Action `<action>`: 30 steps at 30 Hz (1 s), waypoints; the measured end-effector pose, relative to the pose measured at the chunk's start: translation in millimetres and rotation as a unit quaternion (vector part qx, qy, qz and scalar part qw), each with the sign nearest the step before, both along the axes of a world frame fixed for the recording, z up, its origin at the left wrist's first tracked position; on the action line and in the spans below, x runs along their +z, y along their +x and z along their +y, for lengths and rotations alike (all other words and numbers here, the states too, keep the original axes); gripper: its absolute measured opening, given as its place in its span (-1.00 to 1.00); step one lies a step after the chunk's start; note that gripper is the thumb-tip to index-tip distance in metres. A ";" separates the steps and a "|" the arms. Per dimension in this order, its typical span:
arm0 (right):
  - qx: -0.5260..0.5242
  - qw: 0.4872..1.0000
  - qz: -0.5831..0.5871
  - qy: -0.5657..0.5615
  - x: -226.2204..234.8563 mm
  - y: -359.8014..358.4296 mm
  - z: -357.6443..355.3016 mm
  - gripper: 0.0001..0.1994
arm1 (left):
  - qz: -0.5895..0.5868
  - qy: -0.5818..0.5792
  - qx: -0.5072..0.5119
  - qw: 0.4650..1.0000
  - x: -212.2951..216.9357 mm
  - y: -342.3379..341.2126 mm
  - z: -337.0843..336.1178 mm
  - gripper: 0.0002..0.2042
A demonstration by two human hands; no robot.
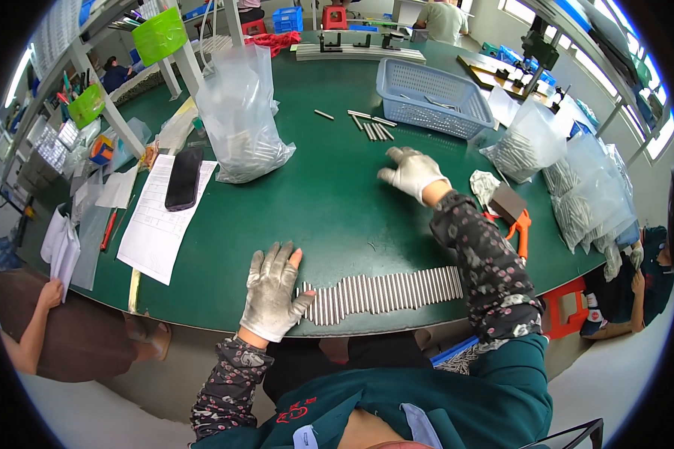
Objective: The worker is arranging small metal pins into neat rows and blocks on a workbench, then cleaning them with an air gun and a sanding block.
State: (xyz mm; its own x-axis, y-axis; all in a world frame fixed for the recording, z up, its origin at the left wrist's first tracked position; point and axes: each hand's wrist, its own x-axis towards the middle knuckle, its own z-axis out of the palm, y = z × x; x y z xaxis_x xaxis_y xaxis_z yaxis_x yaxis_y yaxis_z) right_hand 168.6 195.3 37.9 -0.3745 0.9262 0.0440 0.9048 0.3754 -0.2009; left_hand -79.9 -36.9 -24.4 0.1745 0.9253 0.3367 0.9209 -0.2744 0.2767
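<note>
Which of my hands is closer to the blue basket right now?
Right. The right hand reaches out just short of the blue basket; the left hand rests flat at the near table edge.

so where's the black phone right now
The black phone lies on a printed paper sheet on the person's left, beside the clear plastic bag.

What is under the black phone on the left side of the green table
The black phone lies on a white printed sheet of paper, which rests on the green table. The part of the sheet beneath the phone is covered.
</note>
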 end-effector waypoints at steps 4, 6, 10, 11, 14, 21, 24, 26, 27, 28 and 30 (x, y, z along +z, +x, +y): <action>-0.134 0.991 0.003 -0.009 -1.2 -15.8 59.6 -0.38 | -0.020 -0.006 0.003 1.000 2.7 -0.7 3.7 -0.26; -0.193 0.981 0.006 -0.025 -5.1 -25.7 79.3 -0.36 | -0.042 -0.019 0.003 0.999 5.9 0.3 2.9 -0.27; -0.193 0.979 -0.044 0.039 -17.3 -44.7 93.8 -0.42 | -0.039 -0.034 0.006 0.999 7.5 2.0 -1.6 -0.28; -0.186 0.979 -0.059 0.058 -18.5 -48.4 94.1 -0.47 | -0.037 -0.036 0.007 0.999 8.5 2.9 -1.7 -0.29; -0.132 0.990 -0.017 0.039 -22.7 -51.3 97.8 -0.61 | -0.057 -0.034 0.000 0.998 9.4 3.9 -1.3 -0.30; 0.035 0.999 0.012 -0.001 -18.7 -48.2 39.4 -0.69 | -0.061 -0.024 0.007 0.998 6.4 -0.7 -1.4 -0.23; 0.116 0.993 -0.001 -0.007 -15.9 -50.3 -2.7 -0.76 | -0.058 -0.014 -0.001 0.998 3.5 -2.2 3.0 -0.25; 0.206 0.978 0.031 -0.001 -15.9 -55.8 -29.4 -0.77 | -0.077 -0.020 0.010 0.997 2.6 -1.6 6.4 -0.16; 0.242 0.969 0.049 0.008 -13.9 -61.4 -46.6 -0.79 | -0.078 -0.005 0.009 0.997 0.3 -2.7 7.3 -0.17; 0.277 0.959 0.066 -0.002 -15.9 -66.1 -58.0 -0.79 | -0.078 0.010 0.005 0.997 -1.4 -3.4 8.1 -0.18; 0.368 0.925 0.098 -0.010 -18.7 -80.3 -79.2 -0.77 | -0.071 0.040 0.018 0.996 -5.0 -6.6 9.1 -0.25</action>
